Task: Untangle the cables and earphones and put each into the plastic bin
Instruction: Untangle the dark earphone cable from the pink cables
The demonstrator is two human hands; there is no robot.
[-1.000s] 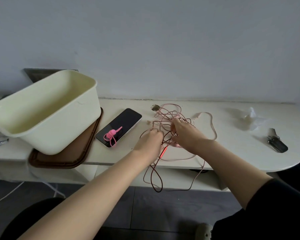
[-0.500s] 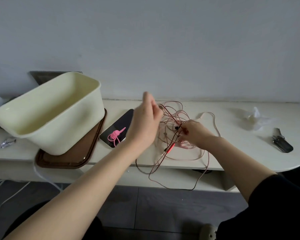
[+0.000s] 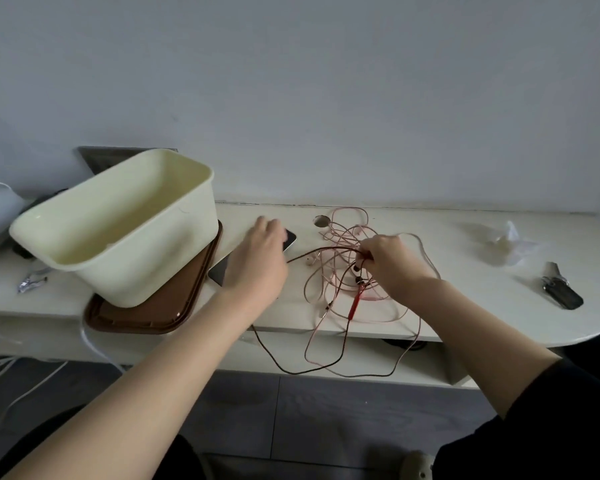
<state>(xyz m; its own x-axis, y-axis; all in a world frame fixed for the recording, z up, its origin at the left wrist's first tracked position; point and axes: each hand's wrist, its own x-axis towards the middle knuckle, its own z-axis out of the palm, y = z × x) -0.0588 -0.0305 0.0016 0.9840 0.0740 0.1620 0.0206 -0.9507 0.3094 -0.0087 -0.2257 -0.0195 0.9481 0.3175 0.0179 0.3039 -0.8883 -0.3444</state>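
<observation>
Lying outside plastic bin, cables seemingly pinched by right hand.

Not much on me tbh. My forearms are bare all the way down to my left hand and right hand. A plain black sleeve covers my right arm to about the elbow. Bottom edge shows the toe of my pale shoe, small holes I think.

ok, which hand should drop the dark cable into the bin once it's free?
Left. The left hand sits beside the plastic bin with the dark cable running into it; the right hand is farther off, pinching the tangle.
</observation>
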